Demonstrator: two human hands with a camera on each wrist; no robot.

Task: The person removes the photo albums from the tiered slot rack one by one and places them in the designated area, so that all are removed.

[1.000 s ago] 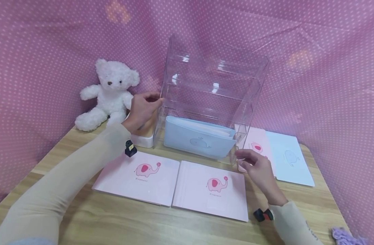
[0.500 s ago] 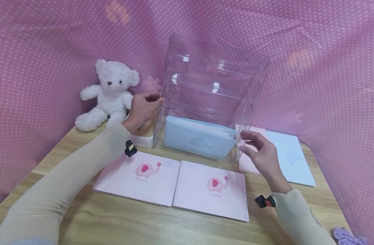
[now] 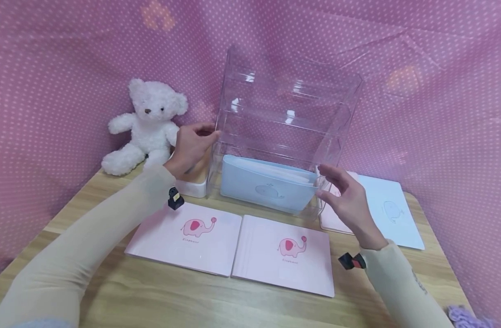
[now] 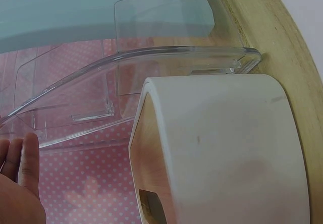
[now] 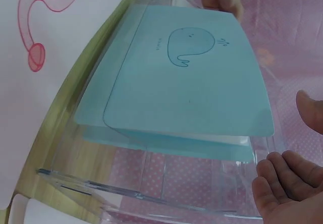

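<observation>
A clear acrylic tiered rack [image 3: 275,120] stands upright on the table. In its lowest tier leans a light blue album [image 3: 250,184] with a whale drawing, its white pages showing along the top. My left hand [image 3: 191,145] holds the rack's left edge between thumb and fingers. At the other side, my right hand [image 3: 349,205] is beside the rack's lower right edge, thumb and fingers spread apart. The right wrist view shows a gap between that thumb and the fingers [image 5: 287,178], close to the rack's side, with the album [image 5: 192,82] beyond.
Two pink elephant albums [image 3: 189,237] lie flat before the rack. Another pink album [image 3: 336,223] and a blue whale album [image 3: 391,212] lie at right. A white bear [image 3: 152,123] sits behind a white-sided box [image 4: 227,143] at left. A purple fuzzy item [image 3: 465,316] is front right.
My right hand has risen along the rack's right edge, swung slightly outward, then come back in toward the rack. The left hand and the rack have stayed in place.
</observation>
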